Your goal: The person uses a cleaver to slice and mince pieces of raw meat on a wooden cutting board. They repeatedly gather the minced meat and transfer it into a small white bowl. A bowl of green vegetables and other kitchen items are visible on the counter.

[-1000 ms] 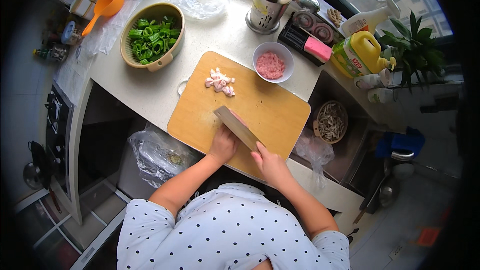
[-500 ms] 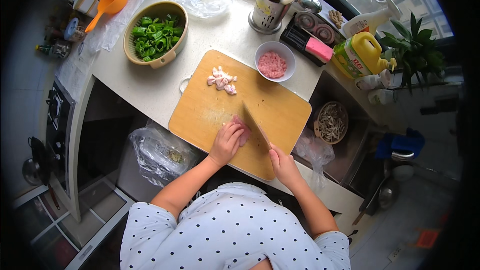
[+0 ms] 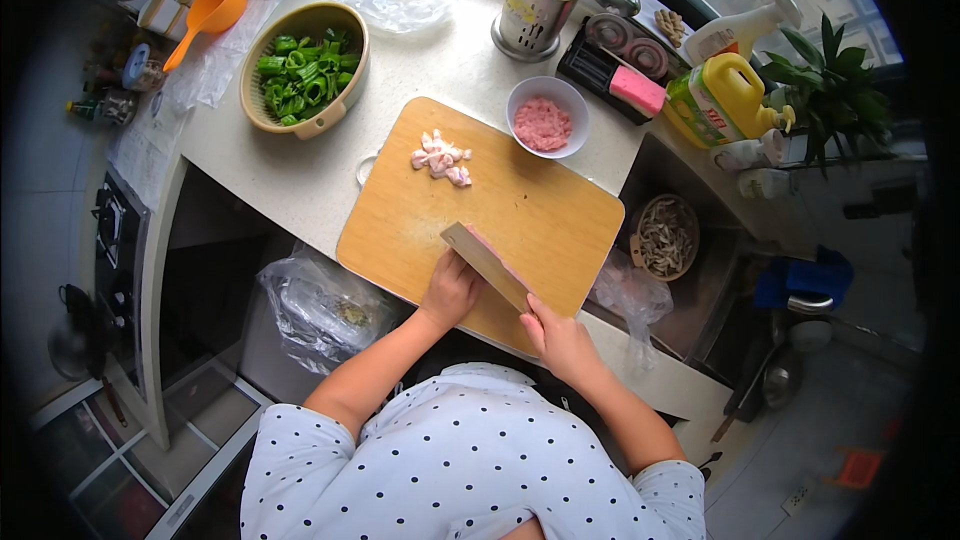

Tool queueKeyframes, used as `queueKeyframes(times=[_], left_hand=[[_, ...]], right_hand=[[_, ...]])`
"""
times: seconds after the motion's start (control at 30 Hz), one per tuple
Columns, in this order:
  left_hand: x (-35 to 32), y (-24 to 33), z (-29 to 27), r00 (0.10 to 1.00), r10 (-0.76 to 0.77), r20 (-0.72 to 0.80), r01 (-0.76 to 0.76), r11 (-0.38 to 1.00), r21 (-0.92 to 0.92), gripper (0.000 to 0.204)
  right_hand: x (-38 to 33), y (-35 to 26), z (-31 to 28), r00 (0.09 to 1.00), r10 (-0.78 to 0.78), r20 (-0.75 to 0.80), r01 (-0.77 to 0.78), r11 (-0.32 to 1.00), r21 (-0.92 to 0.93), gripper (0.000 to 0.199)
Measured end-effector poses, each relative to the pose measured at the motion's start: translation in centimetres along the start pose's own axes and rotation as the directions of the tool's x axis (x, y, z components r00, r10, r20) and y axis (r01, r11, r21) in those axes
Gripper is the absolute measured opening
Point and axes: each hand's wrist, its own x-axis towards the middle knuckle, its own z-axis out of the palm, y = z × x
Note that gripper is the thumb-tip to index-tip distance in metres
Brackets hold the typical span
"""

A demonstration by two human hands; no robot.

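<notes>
Right hand (image 3: 560, 340) closes its grip on the cleaver (image 3: 487, 262) handle, lower centre of frame. Left hand (image 3: 450, 290), fingers curled, presses beside the blade on the wooden cutting board (image 3: 400, 230). Chopped meat (image 3: 441, 159) lies at the board's upper left.

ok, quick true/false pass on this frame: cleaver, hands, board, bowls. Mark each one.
1. The right hand grips the cleaver by its handle. True.
2. The left hand rests on the cutting board beside the blade. True.
3. The pile of chopped meat lies at the board's near edge. False: it lies at the far corner.
4. The small white bowl holds green peppers. False: it holds pink mince; the peppers are in the tan bowl.
</notes>
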Motion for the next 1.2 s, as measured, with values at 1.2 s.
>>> queueKeyframes(times=[1.2], left_hand=[[0.5, 0.8, -1.0, 0.996, 0.002, -0.086, -0.004, 1.000, -0.021, 0.025]], right_hand=[[3.2, 1.5, 1.5, 0.993, 0.071, -0.092, -0.052, 0.980, 0.194, 0.039]])
